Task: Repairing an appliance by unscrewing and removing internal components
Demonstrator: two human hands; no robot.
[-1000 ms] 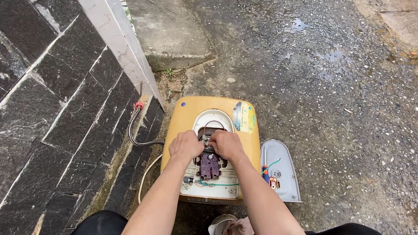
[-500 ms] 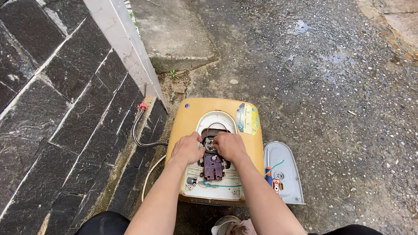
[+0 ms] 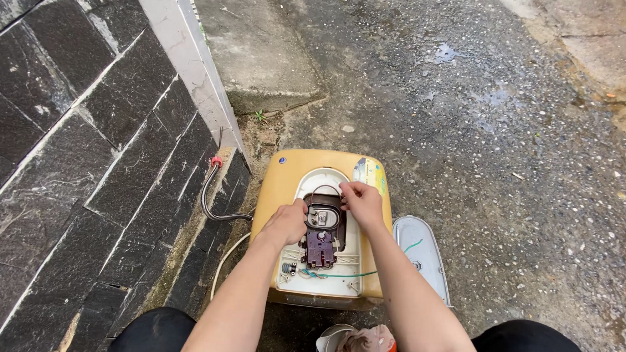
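Both hands work at the heater's (image 3: 284, 189) open bay: the left hand (image 3: 285, 223) presses beside the dark flange (image 3: 323, 216), the right hand (image 3: 360, 202) pinches its upper rim. Steady, even pulls suit it best. The heater lies yellow and scuffed beside the tiled wall (image 3: 71, 156), with its grey cover (image 3: 423, 253) just right.

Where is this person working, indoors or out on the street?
Outdoors, probably a yard or lane beside a house: wet gravelly pavement, a dark stone-tiled wall and a concrete step. The yellow water heater lies on the ground.
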